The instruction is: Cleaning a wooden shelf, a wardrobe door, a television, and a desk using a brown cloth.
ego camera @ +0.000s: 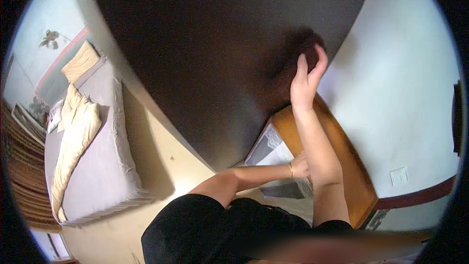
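Observation:
My right hand [307,80] is raised against a large, dark, smooth panel [198,55], near its right edge. Its thumb and a finger stand apart around a dark patch; whether this is an object, a shadow or a reflection I cannot tell. Lower down, my left hand [300,165], with a gold-coloured bangle at the wrist, reaches across beside my right forearm, which partly hides it. Under and around my left hand are a brown wooden furniture top [333,132] and a white lace-edged cloth [276,154]. What that hand touches or holds is hidden.
At the left, a bed [95,154] carries a crumpled cream blanket [78,117] and a pillow [82,60]. Brown curtains [25,176] hang at the far left. A pale wall [395,80] with a switch plate [398,176] rises at the right.

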A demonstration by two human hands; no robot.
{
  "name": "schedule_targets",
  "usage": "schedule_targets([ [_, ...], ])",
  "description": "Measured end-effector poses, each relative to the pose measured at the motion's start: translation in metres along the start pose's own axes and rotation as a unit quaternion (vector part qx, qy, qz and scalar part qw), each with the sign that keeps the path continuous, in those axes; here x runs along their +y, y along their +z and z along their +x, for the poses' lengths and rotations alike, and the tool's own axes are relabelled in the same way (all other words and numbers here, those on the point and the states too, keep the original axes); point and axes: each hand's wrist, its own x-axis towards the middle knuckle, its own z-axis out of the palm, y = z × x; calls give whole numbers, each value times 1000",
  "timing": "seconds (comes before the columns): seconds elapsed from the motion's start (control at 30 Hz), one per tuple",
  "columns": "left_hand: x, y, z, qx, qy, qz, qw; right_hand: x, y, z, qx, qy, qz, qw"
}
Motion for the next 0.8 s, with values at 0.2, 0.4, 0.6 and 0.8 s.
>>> schedule_targets([
  [0.2,58,-69,-48,-75,-65,-110,989,-153,58,-20,-187,-441,-46,877],
  [0.4,36,-139,-186,-208,-265,-151,929,-111,68,-55,-229,-620,14,750],
  [0.6,89,-212,-257,-56,-582,-156,796,-110,19,118,-55,-514,-160,841],
  [0.8,139,-248,-245,273,-583,-88,760,48,-34,217,174,-187,-190,948],
])
